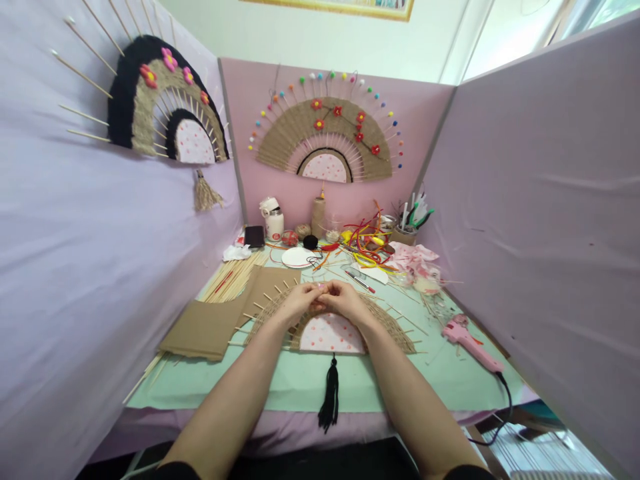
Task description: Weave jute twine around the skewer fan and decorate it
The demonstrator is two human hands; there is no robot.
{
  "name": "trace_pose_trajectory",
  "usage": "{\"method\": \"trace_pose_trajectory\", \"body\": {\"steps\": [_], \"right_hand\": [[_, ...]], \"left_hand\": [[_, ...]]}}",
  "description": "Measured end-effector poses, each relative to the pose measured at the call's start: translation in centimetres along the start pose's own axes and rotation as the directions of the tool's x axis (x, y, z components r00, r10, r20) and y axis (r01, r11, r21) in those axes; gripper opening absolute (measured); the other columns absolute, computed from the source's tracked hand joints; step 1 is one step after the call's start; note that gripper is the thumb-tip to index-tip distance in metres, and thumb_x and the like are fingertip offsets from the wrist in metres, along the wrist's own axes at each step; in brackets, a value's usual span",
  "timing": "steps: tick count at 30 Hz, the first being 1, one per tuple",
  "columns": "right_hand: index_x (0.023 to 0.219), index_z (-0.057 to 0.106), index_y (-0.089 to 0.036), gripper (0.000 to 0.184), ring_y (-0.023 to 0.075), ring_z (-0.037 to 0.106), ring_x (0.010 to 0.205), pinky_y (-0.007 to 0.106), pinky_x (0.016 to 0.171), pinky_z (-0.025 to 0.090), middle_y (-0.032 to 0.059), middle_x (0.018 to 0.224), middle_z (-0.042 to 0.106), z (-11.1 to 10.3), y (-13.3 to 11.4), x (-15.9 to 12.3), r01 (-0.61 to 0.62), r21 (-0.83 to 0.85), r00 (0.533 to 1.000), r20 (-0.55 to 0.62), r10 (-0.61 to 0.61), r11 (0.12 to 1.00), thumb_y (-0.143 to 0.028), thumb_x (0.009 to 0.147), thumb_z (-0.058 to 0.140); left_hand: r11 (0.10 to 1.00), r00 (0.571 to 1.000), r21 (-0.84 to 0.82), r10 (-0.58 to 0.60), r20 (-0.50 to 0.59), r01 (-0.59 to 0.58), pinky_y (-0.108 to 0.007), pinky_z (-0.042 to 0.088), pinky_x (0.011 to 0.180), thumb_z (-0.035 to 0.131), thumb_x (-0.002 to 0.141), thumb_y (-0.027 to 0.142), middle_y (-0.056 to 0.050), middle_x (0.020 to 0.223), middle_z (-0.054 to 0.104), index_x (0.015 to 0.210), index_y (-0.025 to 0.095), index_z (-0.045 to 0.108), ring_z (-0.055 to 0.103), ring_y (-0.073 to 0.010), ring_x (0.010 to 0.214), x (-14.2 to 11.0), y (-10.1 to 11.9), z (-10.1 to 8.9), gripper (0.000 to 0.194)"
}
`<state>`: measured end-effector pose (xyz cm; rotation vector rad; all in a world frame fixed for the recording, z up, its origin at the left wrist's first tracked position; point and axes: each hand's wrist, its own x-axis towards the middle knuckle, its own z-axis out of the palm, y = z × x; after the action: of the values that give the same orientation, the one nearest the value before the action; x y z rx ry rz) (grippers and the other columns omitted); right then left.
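While both hands meet over the top of the half-finished fan of woven jute twine on wooden skewers (385, 323), the work looks to be at a decorating stage: some tiny pinkish-red piece (320, 305) is being shaped or fixed between the fingertips, right above the fan's pink dotted paper half-circle (330, 335). The left hand (296, 303) and the right hand (344, 300) touch at the fingertips, fingers curled in and pressed close together, pinching that small bit between them (too small to say exactly what it is). The fan itself lies flat on the mint-green table cover (280, 383), just in front of the person, with a black tassel (330, 397) hanging from its base toward the table edge. My judgement is that the next move calls for a steady, fine pinch and a careful setting-down of the piece on the weave, since it is small and would slip easily. A pink hot-glue gun (470, 343) lies well to the right, near at hand but untouched, and brown cardboard pieces (215, 327) sit just left of the fan, beside a bundle of bare wooden skewers (233, 281).
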<state>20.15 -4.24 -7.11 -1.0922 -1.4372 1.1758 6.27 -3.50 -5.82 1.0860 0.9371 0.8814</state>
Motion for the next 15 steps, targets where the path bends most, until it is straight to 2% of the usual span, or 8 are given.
{"method": "trace_pose_trajectory", "body": {"steps": [3, 8, 12, 15], "right_hand": [[0.071, 0.055, -0.018, 0.024, 0.0132, 0.056, 0.06, 0.027, 0.058, 0.046, -0.002, 0.065, 0.06, 0.06, -0.21, -0.14, -0.009, 0.032, 1.0, 0.008, 0.009, 0.999, -0.028, 0.058, 0.073], [0.073, 0.055, -0.018, 0.028, 0.0135, 0.057, 0.062, 0.027, 0.06, 0.047, -0.0013, 0.069, 0.06, 0.12, -0.14, -0.14, 0.005, 0.061, 1.0, -0.023, -0.004, 0.998, -0.032, 0.059, 0.074], [0.076, 0.058, -0.017, 0.022, 0.0134, 0.057, 0.063, 0.026, 0.059, 0.046, 0.0005, 0.07, 0.062, 0.12, 0.03, -0.07, 0.025, -0.011, 0.996, -0.088, -0.026, 1.0, -0.033, 0.065, 0.068], [0.079, 0.063, -0.015, 0.017, 0.0142, 0.058, 0.063, 0.026, 0.059, 0.045, 0.0028, 0.07, 0.064, 0.0, 0.16, -0.07, 0.028, -0.115, 0.994, -0.104, -0.04, 0.993, -0.03, 0.071, 0.059]], "left_hand": [[0.999, 1.0, -0.039, -0.014, 0.013, 0.015, -0.02, 0.049, 0.059, 0.073, 0.067, 0.035, 0.001, 0.063, 0.06, 0.071, 0.012, 0.057, 0.057, -0.0072, 0.055, 0.12, -0.08, -0.13, 0.028], [0.998, 1.0, -0.058, -0.018, -0.005, 0.018, -0.019, 0.049, 0.057, 0.07, 0.073, 0.028, 0.0, 0.063, 0.062, 0.072, 0.011, 0.058, 0.058, -0.0075, 0.054, 0.38, -0.21, -0.26, 0.02], [1.0, 0.999, 0.005, -0.017, -0.03, 0.017, -0.019, 0.049, 0.056, 0.063, 0.079, 0.023, -0.004, 0.063, 0.064, 0.071, 0.011, 0.057, 0.061, -0.009, 0.055, 0.32, -0.15, -0.02, 0.016], [1.0, 0.999, 0.017, 0.014, -0.043, -0.013, -0.019, 0.049, 0.054, 0.061, 0.08, 0.021, -0.003, 0.059, 0.064, 0.073, 0.013, 0.052, 0.06, -0.0086, 0.051, 0.28, -0.24, 0.26, 0.014]]}}
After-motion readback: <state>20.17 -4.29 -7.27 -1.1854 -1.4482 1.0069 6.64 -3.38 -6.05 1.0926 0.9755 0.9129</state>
